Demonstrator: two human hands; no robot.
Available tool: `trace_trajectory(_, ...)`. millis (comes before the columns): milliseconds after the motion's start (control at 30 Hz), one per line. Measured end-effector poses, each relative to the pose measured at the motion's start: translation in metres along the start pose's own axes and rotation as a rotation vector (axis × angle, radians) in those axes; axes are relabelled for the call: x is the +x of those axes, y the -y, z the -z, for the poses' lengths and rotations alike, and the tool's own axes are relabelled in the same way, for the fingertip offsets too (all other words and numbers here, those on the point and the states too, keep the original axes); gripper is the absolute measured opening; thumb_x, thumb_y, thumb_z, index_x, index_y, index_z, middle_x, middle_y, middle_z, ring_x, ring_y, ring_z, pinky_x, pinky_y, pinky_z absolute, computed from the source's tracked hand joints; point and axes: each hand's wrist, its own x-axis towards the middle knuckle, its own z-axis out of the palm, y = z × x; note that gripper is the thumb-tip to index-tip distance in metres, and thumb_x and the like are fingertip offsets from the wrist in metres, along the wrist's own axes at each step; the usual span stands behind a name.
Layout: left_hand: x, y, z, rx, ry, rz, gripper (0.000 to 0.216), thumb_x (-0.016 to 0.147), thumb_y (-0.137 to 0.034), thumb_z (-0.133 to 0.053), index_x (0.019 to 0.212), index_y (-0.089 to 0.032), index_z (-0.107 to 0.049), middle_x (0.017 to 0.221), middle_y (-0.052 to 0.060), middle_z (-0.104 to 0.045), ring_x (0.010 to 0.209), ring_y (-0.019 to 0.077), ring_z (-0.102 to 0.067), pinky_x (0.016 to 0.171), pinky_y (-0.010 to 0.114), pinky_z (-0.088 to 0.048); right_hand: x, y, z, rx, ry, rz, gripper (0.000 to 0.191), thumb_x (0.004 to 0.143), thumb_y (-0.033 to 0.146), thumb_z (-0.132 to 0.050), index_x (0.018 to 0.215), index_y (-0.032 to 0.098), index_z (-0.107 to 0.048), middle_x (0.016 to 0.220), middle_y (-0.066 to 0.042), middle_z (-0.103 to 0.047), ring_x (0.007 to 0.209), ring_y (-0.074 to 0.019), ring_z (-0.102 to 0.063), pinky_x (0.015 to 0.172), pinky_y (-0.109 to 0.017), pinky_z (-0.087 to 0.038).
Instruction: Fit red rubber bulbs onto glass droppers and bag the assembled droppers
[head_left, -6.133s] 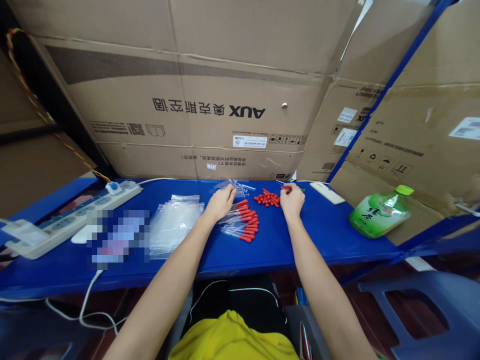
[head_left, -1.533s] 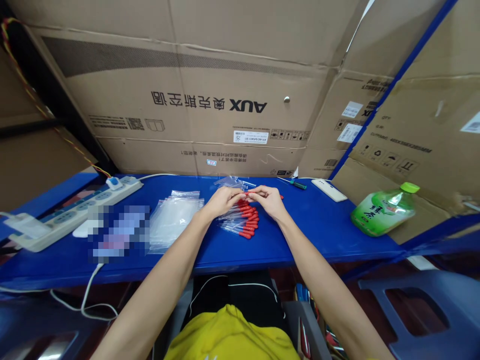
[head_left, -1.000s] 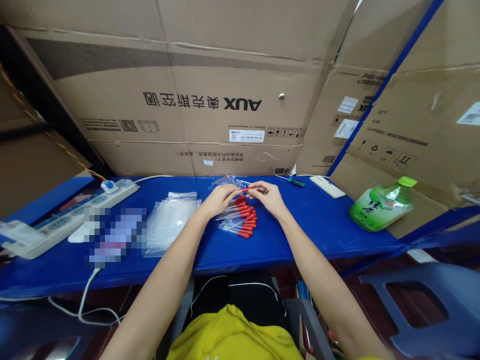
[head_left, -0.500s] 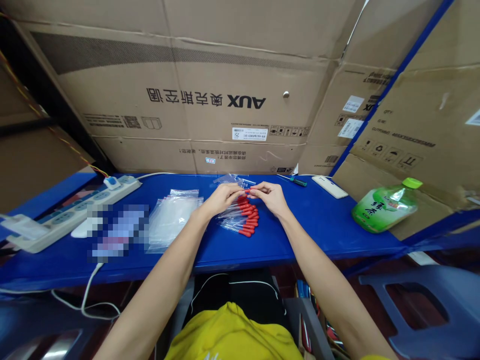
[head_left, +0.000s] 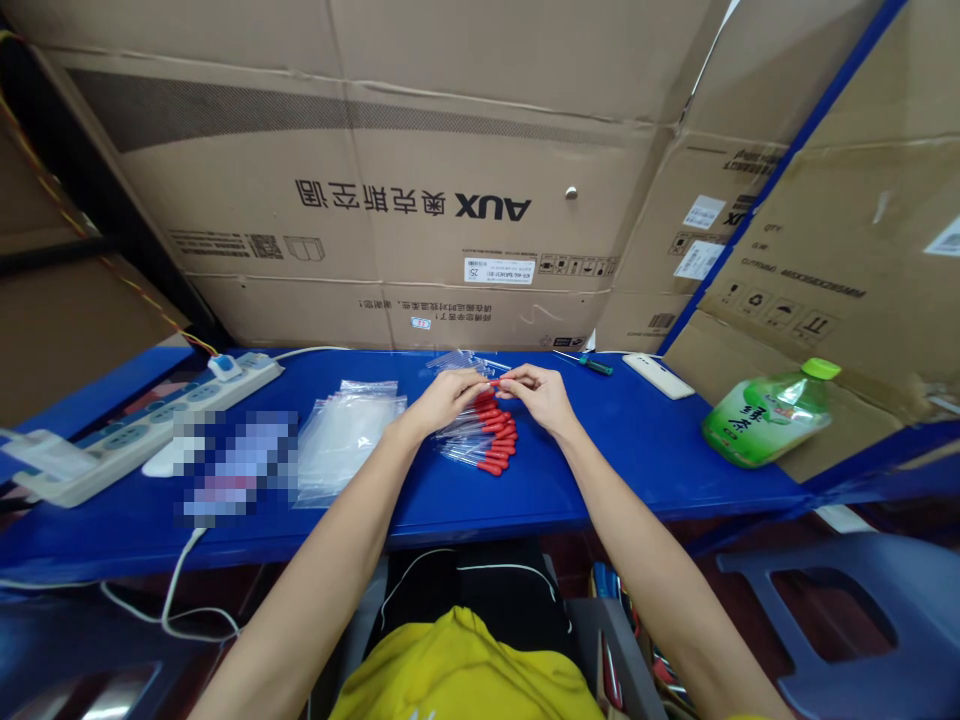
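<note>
The two bare hands meet above the blue, smooth and slightly shiny table (head_left: 637,465). The left hand (head_left: 452,397) and the right hand (head_left: 541,395) have each their grip pinched on one small red bulb (head_left: 494,383), which is narrow, and looks like soft rubber; it lies level between the fingertips, and its ends are hidden by them. Just below, finished-looking droppers (head_left: 496,442) lie in a fan, with thin transparent stems to the left and rounded, matt red heads to the right. Behind the hands is a loose heap of clear tubes (head_left: 459,360), slim and straight; glass or plastic, I cannot tell. Left of the left hand, flat transparent bags (head_left: 349,445) are stacked unevenly, their film wrinkled and reflecting the light. Farther right are a screwdriver (head_left: 596,367) with green handle, a flat white rectangular object (head_left: 658,376) with rounded corners, and a tilted green bottle (head_left: 769,415). Behind all stands brown corrugated cardboard (head_left: 420,130), creased and printed.
</note>
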Motion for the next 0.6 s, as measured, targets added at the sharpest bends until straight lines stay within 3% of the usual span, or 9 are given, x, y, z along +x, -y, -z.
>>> trace_trajectory(167, -0.0009, -0.0004, -0.0013, -0.019, -0.056, 0.092, 0.037, 0.107, -0.043, -0.042, 0.109, -0.017, -0.069, 0.101, 0.007, -0.075, 0.090, 0.0200, -0.067, 0.083, 0.029, -0.045, 0.0017, 0.0034, 0.0010, -0.006, -0.009, 0.015, 0.043, 0.070, 0.053, -0.086, 0.095, 0.020, -0.076, 0.085, -0.006, -0.080, 0.078, -0.0250, -0.078, 0.080, -0.039, -0.064)
trace_trajectory(400, -0.0044, -0.0032, 0.0065, 0.175, 0.045, 0.097, 0.043, 0.108, -0.046, -0.037, 0.096, -0.021, -0.069, 0.092, 0.004, -0.075, 0.083, 0.0201, -0.066, 0.079, 0.030, -0.040, 0.0006, 0.0065, 0.0022, -0.012, -0.019, 0.021, 0.040, 0.067, 0.054, -0.088, 0.083, 0.019, -0.074, 0.082, -0.006, -0.080, 0.076, -0.0251, -0.078, 0.077, -0.039, -0.064)
trace_trajectory(600, -0.0025, -0.0033, 0.0023, 0.329, 0.080, 0.072, 0.043, 0.110, -0.042, -0.031, 0.089, -0.020, -0.060, 0.083, 0.005, -0.071, 0.078, 0.0212, -0.063, 0.078, 0.033, -0.035, -0.0008, 0.0044, 0.0024, 0.006, -0.022, 0.013, 0.041, 0.067, 0.054, -0.088, 0.082, 0.019, -0.074, 0.080, -0.007, -0.079, 0.077, -0.0257, -0.078, 0.079, -0.040, -0.064)
